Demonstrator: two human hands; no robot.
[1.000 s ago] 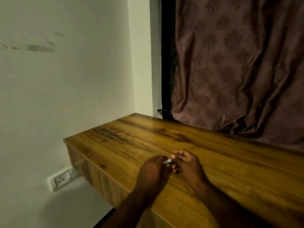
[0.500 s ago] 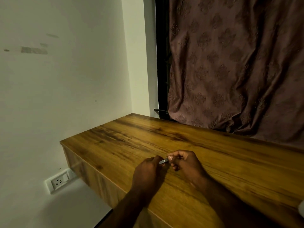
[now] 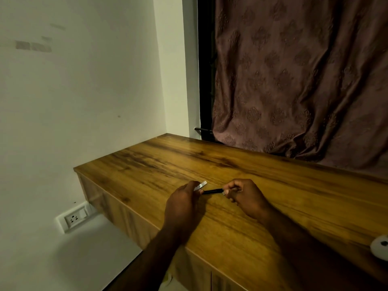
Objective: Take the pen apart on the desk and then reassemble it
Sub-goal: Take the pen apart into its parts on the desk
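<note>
Both hands work over the wooden desk [image 3: 262, 217], near its front edge. My left hand [image 3: 181, 203] grips a pen cap, of which only the silvery clip [image 3: 201, 185] sticks out past the fingers. My right hand [image 3: 244, 196] pinches the thin dark pen body [image 3: 212, 191], which spans the gap between the two hands. Most of the cap and the right end of the pen body are hidden inside the fingers.
A brown patterned curtain [image 3: 304, 76] hangs behind the desk. The white wall [image 3: 84, 91] stands to the left, with a socket [image 3: 74, 217] low beside the desk. A white round object [image 3: 380, 246] sits at the desk's right edge.
The hands were together around the silvery piece; now they have drawn apart and the dark pen body shows between them.
</note>
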